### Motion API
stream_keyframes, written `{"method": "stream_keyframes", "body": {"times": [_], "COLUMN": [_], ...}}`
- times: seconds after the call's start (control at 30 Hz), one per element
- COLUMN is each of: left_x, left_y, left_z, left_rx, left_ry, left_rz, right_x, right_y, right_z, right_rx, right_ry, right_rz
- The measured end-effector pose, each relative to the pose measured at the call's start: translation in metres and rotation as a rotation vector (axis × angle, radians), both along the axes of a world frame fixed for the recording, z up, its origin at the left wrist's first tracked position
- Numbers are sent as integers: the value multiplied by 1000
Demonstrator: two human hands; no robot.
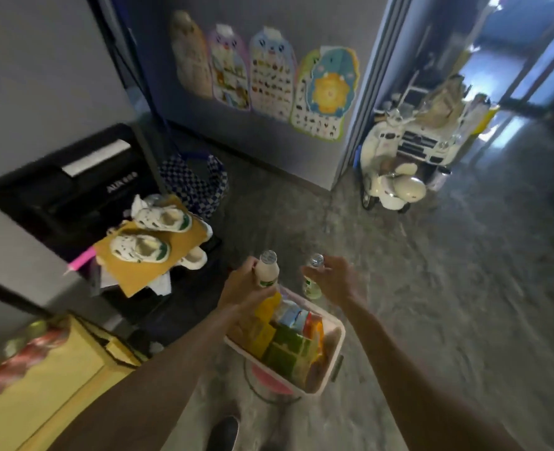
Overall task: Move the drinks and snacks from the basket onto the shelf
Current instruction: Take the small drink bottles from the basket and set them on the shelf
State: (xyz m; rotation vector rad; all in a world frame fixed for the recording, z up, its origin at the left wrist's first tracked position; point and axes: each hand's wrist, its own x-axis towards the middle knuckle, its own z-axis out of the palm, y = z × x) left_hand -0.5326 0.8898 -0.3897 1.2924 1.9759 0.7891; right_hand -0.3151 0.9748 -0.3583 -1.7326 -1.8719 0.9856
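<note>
A white basket stands on the floor low in the middle, filled with several cartons and snack packs in yellow, green, orange and blue. Above its far end my left hand grips a small cream-coloured bottle with a foil cap, held upright. My right hand holds a second small bottle with a foil cap and a greenish label, partly hidden behind my fingers. A yellow shelf with cans on it sits at the lower left.
A black box at the left has white-and-green shoes on cardboard beside it. A checkered bag leans by the wall. Toy ride-on vehicles stand at the doorway on the right. A pink stool sits under the basket. Grey floor spreads right.
</note>
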Motion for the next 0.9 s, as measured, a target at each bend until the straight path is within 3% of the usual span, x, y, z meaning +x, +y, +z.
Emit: {"method": "stream_keyframes", "body": {"times": [0.3, 0.47, 0.67, 0.9], "left_x": [-126, -200, -285, -347], "left_y": [-113, -218, -367, -482], "left_z": [121, 158, 158, 115], "left_rx": [209, 173, 163, 131], "left_ry": [19, 62, 131, 122], "left_rz": [447, 694, 972, 1168], "right_x": [-156, -277, -420, -513], "right_y": [-23, -83, -198, -320], "right_z": [132, 172, 169, 121], "right_rx": [206, 202, 66, -39], "right_ry": [118, 206, 253, 242], "right_rz": [411, 671, 891, 1043]}}
